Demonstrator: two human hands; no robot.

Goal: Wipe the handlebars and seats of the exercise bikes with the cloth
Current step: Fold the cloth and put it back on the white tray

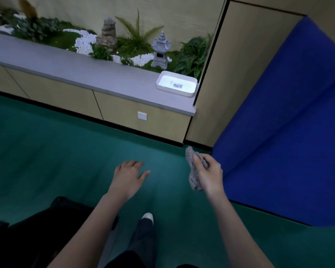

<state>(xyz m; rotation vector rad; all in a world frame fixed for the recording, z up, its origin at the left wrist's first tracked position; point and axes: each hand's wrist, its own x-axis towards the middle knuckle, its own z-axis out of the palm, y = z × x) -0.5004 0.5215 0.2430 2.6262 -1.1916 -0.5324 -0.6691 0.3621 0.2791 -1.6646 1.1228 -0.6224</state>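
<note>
My right hand (209, 175) grips a bunched grey fuzzy cloth (194, 171), which sticks out above and below the fingers. My left hand (129, 175) hovers over the green floor with its fingers relaxed and holds nothing. A black shape (27, 233) at the bottom left looks like part of an exercise bike; no handlebar or seat shows plainly.
A grey-topped ledge (75, 72) with beige cabinet fronts runs across the back, carrying a white tray (176, 83). Behind it lies a planter with ferns, white pebbles and a stone lantern (160, 50). Blue padded mats (290, 132) lean at the right. My shoe (147, 217) stands on the green floor (46, 151).
</note>
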